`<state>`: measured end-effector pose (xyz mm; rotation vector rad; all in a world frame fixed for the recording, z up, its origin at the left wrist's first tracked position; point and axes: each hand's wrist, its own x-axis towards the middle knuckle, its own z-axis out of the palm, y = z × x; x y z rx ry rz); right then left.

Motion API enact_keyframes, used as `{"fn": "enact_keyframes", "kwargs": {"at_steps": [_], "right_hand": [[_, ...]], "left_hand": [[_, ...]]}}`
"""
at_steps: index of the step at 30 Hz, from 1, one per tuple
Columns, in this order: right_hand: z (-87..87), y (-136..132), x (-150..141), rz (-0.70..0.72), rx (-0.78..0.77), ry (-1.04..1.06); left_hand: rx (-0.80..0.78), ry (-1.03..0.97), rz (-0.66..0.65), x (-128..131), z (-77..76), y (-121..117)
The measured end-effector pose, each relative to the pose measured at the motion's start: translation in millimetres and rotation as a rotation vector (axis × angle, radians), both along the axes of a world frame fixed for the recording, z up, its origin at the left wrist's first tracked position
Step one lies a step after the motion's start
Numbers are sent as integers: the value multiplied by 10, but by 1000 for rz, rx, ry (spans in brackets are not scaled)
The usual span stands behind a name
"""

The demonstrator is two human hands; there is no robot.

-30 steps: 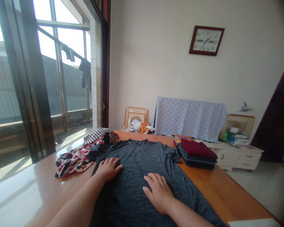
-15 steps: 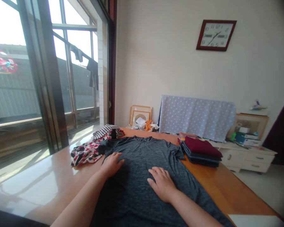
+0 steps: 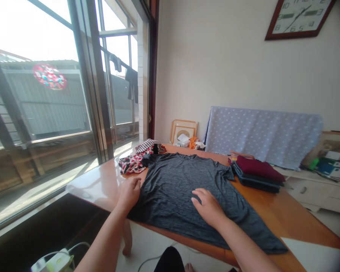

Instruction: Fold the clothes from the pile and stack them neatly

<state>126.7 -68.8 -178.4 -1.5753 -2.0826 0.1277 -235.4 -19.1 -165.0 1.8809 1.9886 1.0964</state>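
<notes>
A dark grey short-sleeved T-shirt (image 3: pixel 175 189) lies spread across the wooden table, its neckline toward the far side and its hem along the near edge. By the shirt's left edge is my left hand (image 3: pixel 131 193), fingers loosely bent and apart, with no cloth visibly gripped. Over the right half of the shirt's front, my right hand (image 3: pixel 208 207) is open, its fingers and thumb spread and slightly curved. Whether it touches the fabric I cannot tell.
Patterned clothes (image 3: pixel 134 162) lie in a loose heap at the table's far left. Folded garments (image 3: pixel 257 172), maroon on top, are stacked on the right. A white sheet (image 3: pixel 314 251) covers the near right corner. A power strip (image 3: pixel 58 260) sits lower left, below the table (image 3: pixel 294 213).
My view has tilted down and turned left, showing the shirt's hem and the floor. My left hand has moved off the shirt's front to its left edge. The right hand has lifted slightly.
</notes>
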Motion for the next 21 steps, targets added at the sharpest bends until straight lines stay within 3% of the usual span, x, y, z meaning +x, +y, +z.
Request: {"fn": "enact_keyframes", "kwargs": {"at_steps": [6,10,14,17,21], "right_hand": [[18,-496,-187,24,74,115],[47,-812,-245,42,44,87],[52,-1010,-270,69,0,12],[53,-1048,-263,71,-12,-24],[73,-1030,-252,68,-26,-26]], "left_hand": [[-67,-4,78,-202,-86,-390],[-189,121,121,-199,-45,-622],[-214,196,92,-145,-28,-707],[-132,96,87,-108,-44,-694],[-28,-101,173,-139,-41,-693]]}}
